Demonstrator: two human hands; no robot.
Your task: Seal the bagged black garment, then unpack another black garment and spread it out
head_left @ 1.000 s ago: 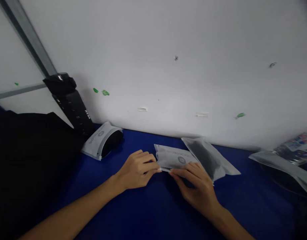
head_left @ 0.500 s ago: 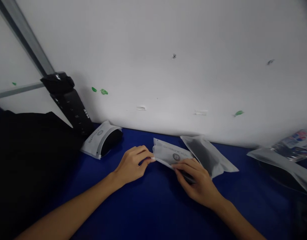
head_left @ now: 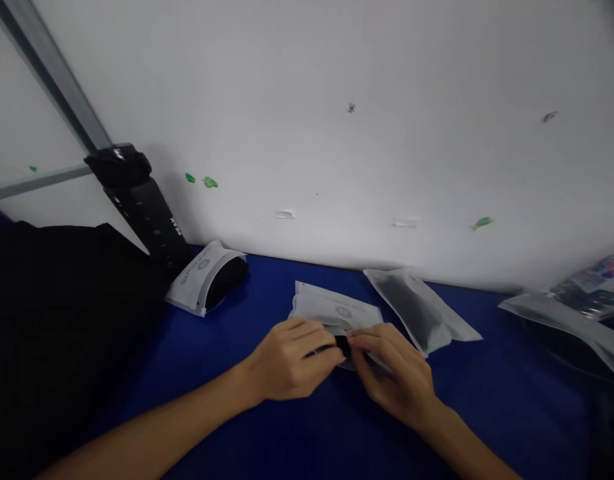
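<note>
A frosted zip bag (head_left: 337, 305) with grey print lies on the blue table in front of me, its near edge gaping. Something black (head_left: 343, 345) shows in the gap between my fingertips; its kind is hidden. My left hand (head_left: 297, 357) is closed, with thumb and fingers pinching at the near edge of the bag. Close beside it, my right hand (head_left: 394, 367) pinches the same edge from the right. My fingers cover part of the opening, so the zip slider cannot be seen.
Behind my right hand lies another frosted bag (head_left: 421, 310) with dark contents. A printed bag (head_left: 199, 273) with black stuff at its mouth rests by a black bottle (head_left: 147, 207). Black cloth (head_left: 71, 320) covers the left. More bags (head_left: 561, 320) lie right. A white wall (head_left: 307, 133) stands behind.
My left hand has moved right along the bag's edge, from its left end to near my right hand. The edge now gapes between my hands. The bag has shifted slightly left.
</note>
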